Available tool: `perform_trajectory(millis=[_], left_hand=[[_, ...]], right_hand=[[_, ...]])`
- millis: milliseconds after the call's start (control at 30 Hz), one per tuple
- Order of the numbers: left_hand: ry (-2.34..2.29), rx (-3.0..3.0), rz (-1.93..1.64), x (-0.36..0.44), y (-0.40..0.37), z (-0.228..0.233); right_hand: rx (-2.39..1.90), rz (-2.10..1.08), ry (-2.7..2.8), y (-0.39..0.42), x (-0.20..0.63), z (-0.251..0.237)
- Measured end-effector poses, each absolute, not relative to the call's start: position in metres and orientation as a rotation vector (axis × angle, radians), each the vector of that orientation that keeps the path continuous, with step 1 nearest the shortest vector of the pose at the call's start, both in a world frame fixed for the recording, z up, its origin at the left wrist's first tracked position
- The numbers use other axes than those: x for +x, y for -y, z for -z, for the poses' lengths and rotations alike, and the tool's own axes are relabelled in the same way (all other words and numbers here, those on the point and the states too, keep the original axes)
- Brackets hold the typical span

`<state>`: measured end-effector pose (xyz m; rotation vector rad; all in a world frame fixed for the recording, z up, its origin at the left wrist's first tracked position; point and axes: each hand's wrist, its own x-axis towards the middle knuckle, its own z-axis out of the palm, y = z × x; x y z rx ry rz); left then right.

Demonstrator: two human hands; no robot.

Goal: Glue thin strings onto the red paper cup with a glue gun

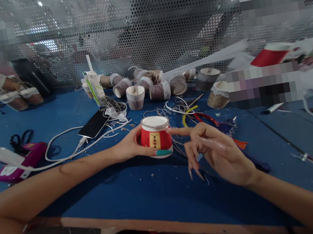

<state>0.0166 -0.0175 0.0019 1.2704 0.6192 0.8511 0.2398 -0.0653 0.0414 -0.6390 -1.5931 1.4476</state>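
Cup (156,136): red, upright, lid on, just above my blue table (126,187).
Left hand (129,145): fingers clamped around it.
Right hand (217,152): fingers apart, forefinger touching cup's side.

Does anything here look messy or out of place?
Yes. Behind the red cup held by the left hand, several wrapped cups lie tipped on their sides, and loose wires and scraps litter the blue table.

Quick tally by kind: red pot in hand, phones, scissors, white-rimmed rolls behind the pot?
Red pot, held by left hand, right hand touching: 1
Black phone: 1
Red-handled scissors: 1
Rolls, roughly, some blurred: 10
Total: about 13
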Motion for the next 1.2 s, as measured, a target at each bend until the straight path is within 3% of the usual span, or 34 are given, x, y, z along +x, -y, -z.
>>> perform_trajectory(millis=[467, 1200], left_hand=[[-0.572, 1.215, -0.809, 0.0135, 0.0158, 0.0008], [-0.506, 1.252, -0.821, 0.0126, 0.0135, 0.0019]], right_hand=[[-0.502, -1.544, 1.518, 0.0579, 0.2442, -0.0427], [-0.625, -1.509, 1.542, 0.0615, 0.2410, -0.0432]])
